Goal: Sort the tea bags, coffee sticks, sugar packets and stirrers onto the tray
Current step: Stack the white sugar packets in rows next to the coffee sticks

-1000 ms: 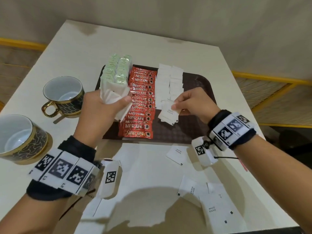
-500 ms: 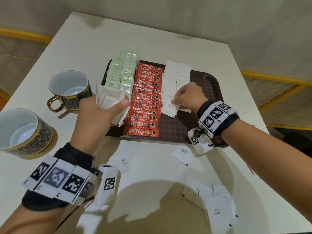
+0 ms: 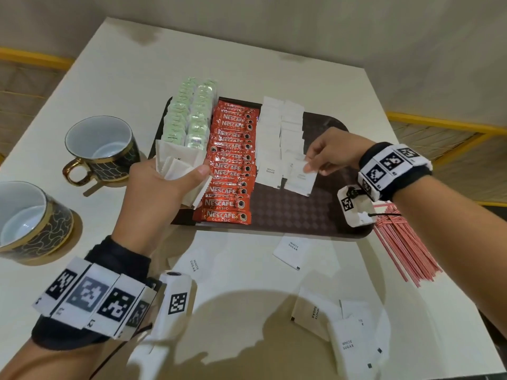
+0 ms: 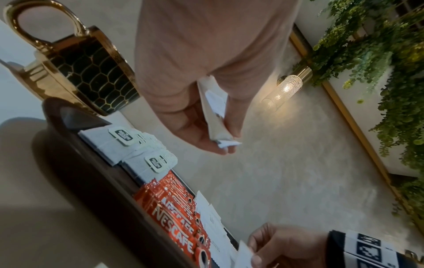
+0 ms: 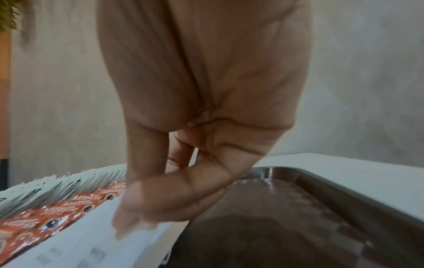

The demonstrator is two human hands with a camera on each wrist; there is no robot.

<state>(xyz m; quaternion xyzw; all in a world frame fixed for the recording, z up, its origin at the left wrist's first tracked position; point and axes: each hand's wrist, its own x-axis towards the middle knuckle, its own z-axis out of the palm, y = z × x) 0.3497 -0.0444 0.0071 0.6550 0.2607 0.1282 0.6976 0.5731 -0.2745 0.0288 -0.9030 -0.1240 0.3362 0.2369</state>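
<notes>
The right hand pinched one white sugar packet between thumb and fingertips, its lower edge resting at the near end of the sugar rows on the dark brown tray. The left hand was clamped on a fanned bundle of sugar packets, held over the tray's near left corner. On the tray, from left to right, lay two rows of green tea bags, a column of red Nescafe coffee sticks, and the two rows of sugar. The tray's right part was bare, as was the strip along its near rim.

Loose sugar packets lay scattered on the white table in front of the tray, several near the table's near edge. A bunch of red stirrers lay on the table just beside the tray's right near corner. Two dark, gold-trimmed cups stood to the left, apart from the tray.
</notes>
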